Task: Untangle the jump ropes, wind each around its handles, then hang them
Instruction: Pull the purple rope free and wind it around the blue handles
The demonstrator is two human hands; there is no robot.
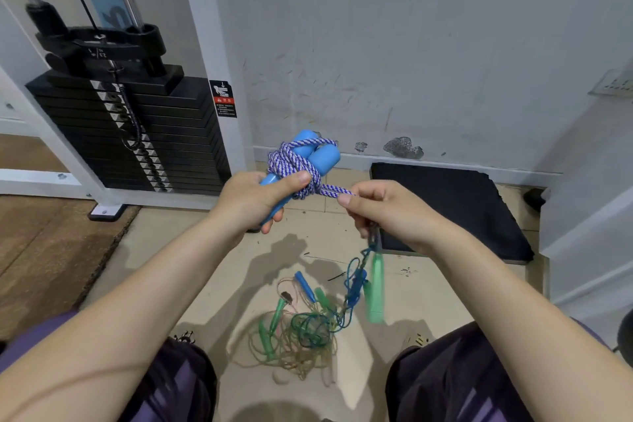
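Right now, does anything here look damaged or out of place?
Yes. A tangled heap of ropes with green and blue handles lies knotted on the floor, and the wall paint is chipped near the baseboard.

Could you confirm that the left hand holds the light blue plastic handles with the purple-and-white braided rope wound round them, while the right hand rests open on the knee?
Not quite. In the head view the right hand is not on the knee: it pinches the free end of the purple-and-white braided rope. The left hand does hold the light blue plastic handles, as you say.
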